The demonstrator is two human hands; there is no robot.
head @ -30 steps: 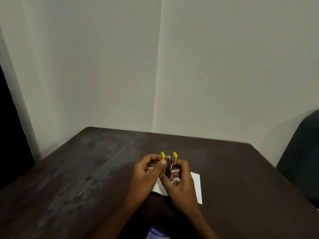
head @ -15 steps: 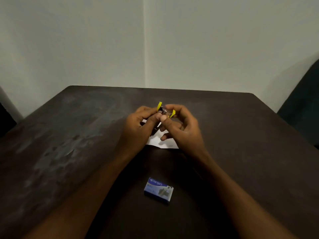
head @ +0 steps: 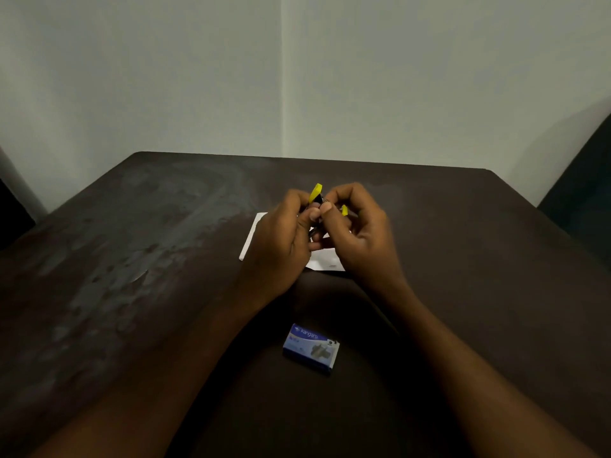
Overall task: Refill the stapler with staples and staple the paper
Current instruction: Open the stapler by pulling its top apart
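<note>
While both hands close around it above the middle of the table, the small stapler (head: 318, 206) sits raised off the surface, its dark metal body mostly hidden by fingers and only its two yellow ends showing: one sticks up between the hands, the other pokes out lower and to the right, so the tool appears to be splayed open. The left hand (head: 281, 242) wraps the stapler from the left, thumb pressed toward its dark middle, fingers curled shut on it. The right hand (head: 358, 233) meets it from the other side, thumb and forefinger pinched together on the stapler's centre just beside the left thumb; whether a strip of staples lies between those fingertips cannot be told. Beneath the hands a white sheet of paper (head: 253, 236) lies flat on the table, its left edge and a near corner showing, the rest covered. Nearer the person, between the two forearms and well apart from the paper, a small blue staple box (head: 311, 347) rests closed and slightly angled on the dark brown table (head: 132, 259), whose left part is worn in pale patches.
</note>
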